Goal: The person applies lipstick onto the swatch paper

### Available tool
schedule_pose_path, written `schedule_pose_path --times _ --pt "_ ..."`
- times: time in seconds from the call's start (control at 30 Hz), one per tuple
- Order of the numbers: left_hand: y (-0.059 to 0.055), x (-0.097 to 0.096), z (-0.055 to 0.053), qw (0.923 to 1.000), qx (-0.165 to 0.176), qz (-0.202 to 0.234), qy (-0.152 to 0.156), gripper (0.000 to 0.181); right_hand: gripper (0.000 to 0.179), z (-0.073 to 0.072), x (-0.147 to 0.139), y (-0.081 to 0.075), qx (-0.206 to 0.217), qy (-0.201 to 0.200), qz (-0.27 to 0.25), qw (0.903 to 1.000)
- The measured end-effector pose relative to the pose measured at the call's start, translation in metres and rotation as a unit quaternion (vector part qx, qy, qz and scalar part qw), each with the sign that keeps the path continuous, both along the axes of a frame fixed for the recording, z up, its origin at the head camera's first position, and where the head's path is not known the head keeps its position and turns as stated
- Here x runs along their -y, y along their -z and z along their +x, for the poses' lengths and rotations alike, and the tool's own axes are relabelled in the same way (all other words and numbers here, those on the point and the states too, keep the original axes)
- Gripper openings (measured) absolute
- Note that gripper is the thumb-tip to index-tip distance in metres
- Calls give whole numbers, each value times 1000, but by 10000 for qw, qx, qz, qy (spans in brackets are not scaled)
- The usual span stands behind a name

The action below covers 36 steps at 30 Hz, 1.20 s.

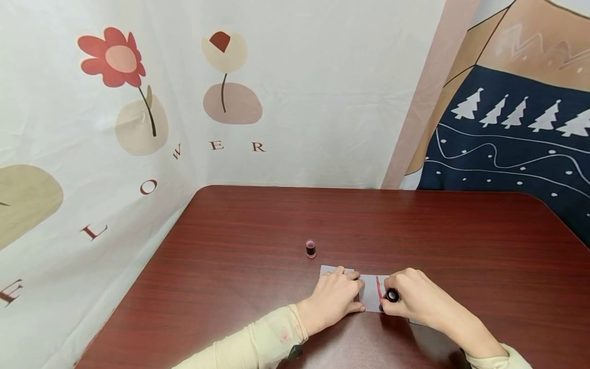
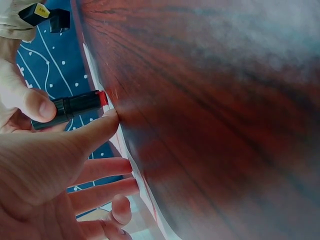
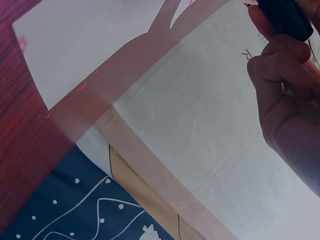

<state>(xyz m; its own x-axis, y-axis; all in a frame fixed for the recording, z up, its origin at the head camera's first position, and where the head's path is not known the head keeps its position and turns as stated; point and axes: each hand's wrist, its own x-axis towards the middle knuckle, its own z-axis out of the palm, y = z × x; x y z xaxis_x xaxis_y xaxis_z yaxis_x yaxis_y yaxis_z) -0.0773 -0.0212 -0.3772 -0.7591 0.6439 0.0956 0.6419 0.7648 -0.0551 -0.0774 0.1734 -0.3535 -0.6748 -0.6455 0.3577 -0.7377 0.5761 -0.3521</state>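
A white sheet of paper (image 1: 370, 294) lies on the table, with a red streak (image 1: 379, 288) across it. My left hand (image 1: 335, 297) rests on the paper's left part, its fingers extended. In the left wrist view its thumb and fingertips touch the edge of the sheet. My right hand (image 1: 407, 293) pinches a black lipstick (image 2: 75, 107), whose red tip meets the paper close to my left thumb. In the head view, the lipstick's round black end faces up, and its tip is hidden by the fingers.
A small cylinder (image 1: 311, 248) with a pinkish top and dark middle stands beyond the left hand. Another pale sheet edge (image 1: 417, 322) shows under the right wrist. The dark red table (image 1: 258, 230) ends at a printed fabric wall (image 1: 322, 102).
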Motion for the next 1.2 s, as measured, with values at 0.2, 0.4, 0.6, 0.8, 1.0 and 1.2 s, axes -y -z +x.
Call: schedule_pose_path --times 0.2,0.4,0.6,0.8,1.0,1.2 --pt "0 0 0 10000 -43 -20 29 31 37 0 0 1 -112 -24 -20 9999" --pt "1 0 0 10000 -38 -6 49 31 37 1 0 1 -138 -17 -26 9999" --pt "1 0 0 10000 -1 -13 36 32 37 2 1 1 -72 -19 -33 10000" --pt "1 -1 0 10000 10 -14 33 32 37 2 1 0 -33 -20 -26 10000" --pt "1 -1 0 10000 5 -6 36 32 36 3 1 0 2 -18 -37 10000" --pt "1 0 -1 10000 6 29 45 31 36 2 1 1 -31 -17 -35 10000"
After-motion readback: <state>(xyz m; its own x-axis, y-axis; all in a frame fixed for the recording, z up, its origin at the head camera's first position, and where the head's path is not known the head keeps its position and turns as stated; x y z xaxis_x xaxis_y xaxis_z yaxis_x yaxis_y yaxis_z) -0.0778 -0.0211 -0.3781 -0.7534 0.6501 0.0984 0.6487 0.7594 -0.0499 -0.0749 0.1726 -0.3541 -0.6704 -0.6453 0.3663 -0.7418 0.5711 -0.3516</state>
